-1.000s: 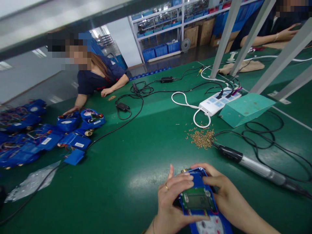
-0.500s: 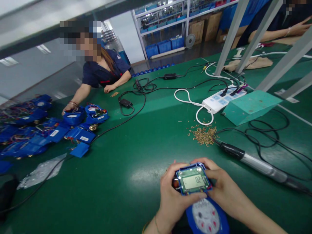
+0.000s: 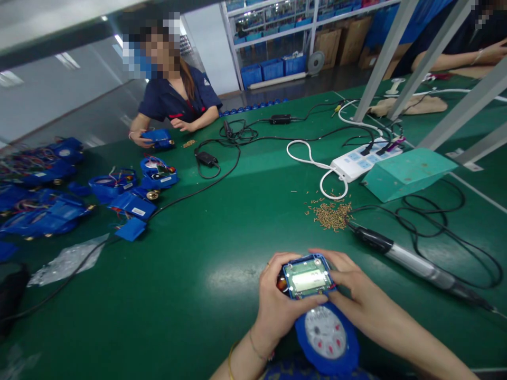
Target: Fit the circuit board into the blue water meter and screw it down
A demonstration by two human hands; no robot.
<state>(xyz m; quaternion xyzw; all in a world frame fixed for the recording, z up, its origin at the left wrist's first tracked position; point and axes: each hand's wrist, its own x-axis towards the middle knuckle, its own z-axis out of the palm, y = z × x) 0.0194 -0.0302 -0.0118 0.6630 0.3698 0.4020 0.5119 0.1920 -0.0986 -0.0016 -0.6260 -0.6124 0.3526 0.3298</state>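
Observation:
Between my hands is a blue water meter (image 3: 327, 338) with a round dial face and red pointers. At its upper end, an open housing shows a green circuit board with a lit display (image 3: 309, 281), whose reading is washed out by glare. My left hand (image 3: 279, 295) wraps the housing's left side, its thumb along the lower edge. My right hand (image 3: 350, 282) grips the right side, fingers around the far edge. Beyond them lies a heap of small brass-coloured screws (image 3: 331, 214). The tip of an electric screwdriver (image 3: 415, 261) points at that heap.
A white power strip (image 3: 356, 163) and a green block (image 3: 410, 173) stand at right among cables. Several blue meters (image 3: 132, 203) and a plastic bag (image 3: 69, 259) lie at left. Across the table a co-worker (image 3: 178, 100) holds a blue meter (image 3: 158, 138). Metal posts (image 3: 386, 58) rise at right.
The co-worker has picked up a blue meter from the left group and drawn it close. My hands still hold the water meter, now tilted slightly, and the display's digits have become washed out.

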